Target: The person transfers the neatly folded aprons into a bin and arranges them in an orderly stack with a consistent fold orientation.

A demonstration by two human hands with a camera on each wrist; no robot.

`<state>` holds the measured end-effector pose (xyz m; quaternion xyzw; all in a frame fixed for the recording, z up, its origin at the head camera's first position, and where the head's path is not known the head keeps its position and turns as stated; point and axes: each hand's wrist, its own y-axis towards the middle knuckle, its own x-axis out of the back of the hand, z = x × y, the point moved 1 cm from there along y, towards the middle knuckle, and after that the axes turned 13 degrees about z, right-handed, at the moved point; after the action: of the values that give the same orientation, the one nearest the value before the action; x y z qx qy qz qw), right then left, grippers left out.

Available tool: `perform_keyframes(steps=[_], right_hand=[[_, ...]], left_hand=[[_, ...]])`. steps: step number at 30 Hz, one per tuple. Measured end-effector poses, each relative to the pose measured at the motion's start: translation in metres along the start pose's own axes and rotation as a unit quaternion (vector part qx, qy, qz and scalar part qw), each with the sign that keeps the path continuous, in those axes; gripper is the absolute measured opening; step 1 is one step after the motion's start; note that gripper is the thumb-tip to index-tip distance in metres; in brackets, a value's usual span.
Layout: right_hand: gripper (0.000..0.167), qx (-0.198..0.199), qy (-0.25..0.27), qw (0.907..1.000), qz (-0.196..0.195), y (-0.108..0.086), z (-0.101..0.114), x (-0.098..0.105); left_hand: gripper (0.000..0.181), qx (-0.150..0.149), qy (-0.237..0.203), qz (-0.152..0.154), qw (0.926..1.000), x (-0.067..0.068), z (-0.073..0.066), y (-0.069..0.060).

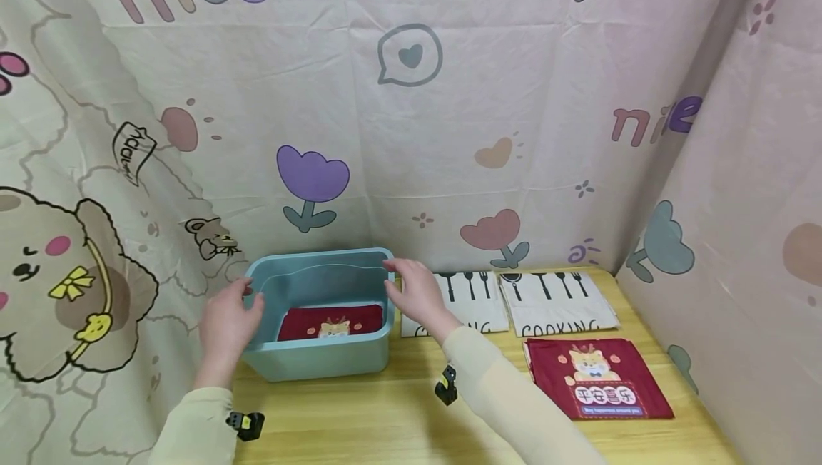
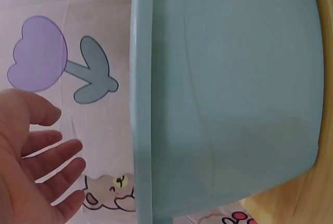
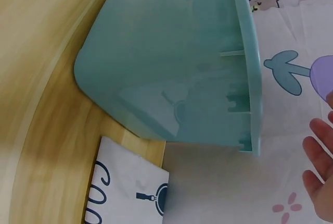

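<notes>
A light blue plastic bin stands on the wooden table, with a folded dark red cloth printed with a cartoon animal on its floor. My left hand is at the bin's left rim, fingers loosely bent and holding nothing. On the opposite side, my right hand hovers by the right rim with relaxed fingers. Both wrist views show a gap between the fingers and the bin wall, though the head view cannot settle whether either hand touches the rim.
Two folded white cloths, a nearer one and a farther-right one, bear black utensil prints and lie right of the bin. A folded red cloth lies before them. A patterned curtain hangs behind and on both sides of the table.
</notes>
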<state>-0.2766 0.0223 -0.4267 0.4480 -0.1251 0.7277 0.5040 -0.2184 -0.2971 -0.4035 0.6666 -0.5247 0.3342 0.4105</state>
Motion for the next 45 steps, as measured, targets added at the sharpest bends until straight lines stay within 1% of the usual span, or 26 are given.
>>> perform_keyframes(steps=[6, 12, 16, 19, 23, 26, 29, 31, 37, 42, 45], right_hand=[[0.036, 0.03, -0.028, 0.999, -0.017, -0.01, -0.006, -0.001], [0.036, 0.052, -0.049, 0.9967, -0.039, -0.019, -0.012, -0.003], [0.036, 0.057, -0.055, 0.9957, -0.048, -0.024, -0.016, -0.003], [0.037, 0.062, -0.049, 0.9956, -0.05, -0.028, -0.019, -0.004], [0.037, 0.067, -0.04, 0.9952, -0.06, -0.034, -0.023, -0.004], [0.038, 0.06, -0.037, 0.9956, -0.062, -0.039, -0.027, -0.005], [0.038, 0.054, -0.035, 0.996, -0.062, -0.045, -0.031, -0.005], [0.038, 0.052, -0.037, 0.996, -0.062, -0.049, -0.035, -0.005], [0.039, 0.056, -0.034, 0.9941, -0.086, -0.061, -0.047, -0.003], [0.039, 0.044, -0.029, 0.9943, -0.092, -0.071, -0.058, 0.001], [0.04, 0.038, -0.036, 0.9937, -0.099, -0.076, -0.064, 0.003]], left_hand=[[0.042, -0.001, 0.003, -0.018, 0.9998, -0.005, -0.012, -0.007], [0.04, -0.027, 0.007, -0.039, 0.9988, -0.016, -0.023, -0.013], [0.039, -0.045, -0.002, -0.044, 0.998, -0.024, -0.03, -0.016], [0.04, -0.05, -0.003, -0.039, 0.998, -0.028, -0.035, -0.019], [0.04, -0.047, -0.003, -0.024, 0.9986, -0.032, -0.041, -0.022], [0.042, -0.041, -0.004, -0.009, 0.9991, -0.035, -0.045, -0.024], [0.042, -0.04, -0.005, -0.002, 0.9992, -0.038, -0.048, -0.025], [0.042, -0.046, -0.005, -0.002, 0.9989, -0.041, -0.05, -0.025], [0.04, -0.074, 0.002, -0.01, 0.9972, -0.048, -0.054, -0.028], [0.041, -0.089, 0.003, -0.008, 0.996, -0.053, -0.056, -0.032], [0.041, -0.095, 0.006, -0.005, 0.9954, -0.056, -0.057, -0.034]])
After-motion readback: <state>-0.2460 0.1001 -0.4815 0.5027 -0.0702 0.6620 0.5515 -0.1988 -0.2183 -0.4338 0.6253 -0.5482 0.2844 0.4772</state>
